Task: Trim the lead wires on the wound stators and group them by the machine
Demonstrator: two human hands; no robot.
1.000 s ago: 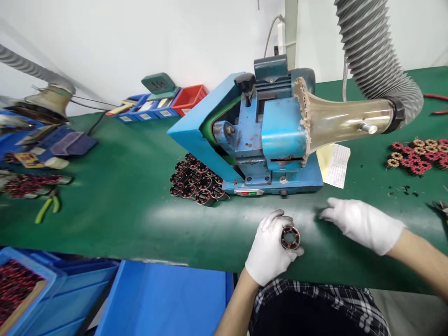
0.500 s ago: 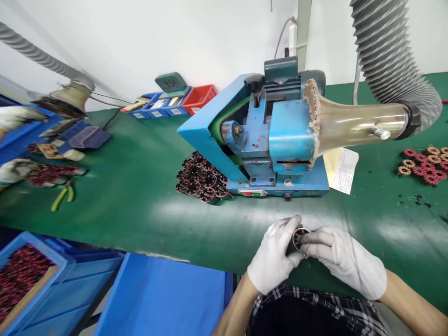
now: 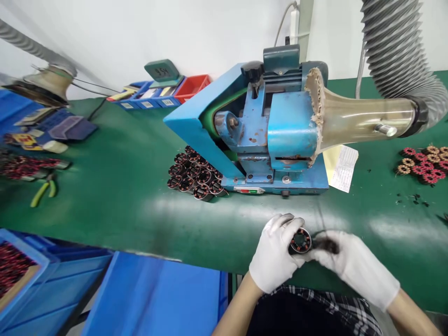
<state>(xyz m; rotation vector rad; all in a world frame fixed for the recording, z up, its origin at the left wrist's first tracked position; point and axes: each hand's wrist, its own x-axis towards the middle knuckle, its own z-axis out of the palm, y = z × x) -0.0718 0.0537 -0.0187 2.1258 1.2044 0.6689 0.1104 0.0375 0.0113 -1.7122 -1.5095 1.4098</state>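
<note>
Left hand (image 3: 275,256), gloved, fingers clamped round a small wound stator (image 3: 300,241), held just above the green bench (image 3: 122,196) near its front edge. Right hand (image 3: 353,268) touches the stator's face, fingers pinched on something dark, blurred. Risk: thin winding wire may snag or snap if tugged; the glove grip could slip. Green display (image 3: 163,72) reads roughly "354". Paper slip (image 3: 345,165) by the blue machine (image 3: 262,130): print unreadable.

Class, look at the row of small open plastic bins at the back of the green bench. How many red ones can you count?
1. The small red plastic bin sits at the right end of the row, beside the blue plastic bins and behind the blue bench machine. More may be hidden.
</note>
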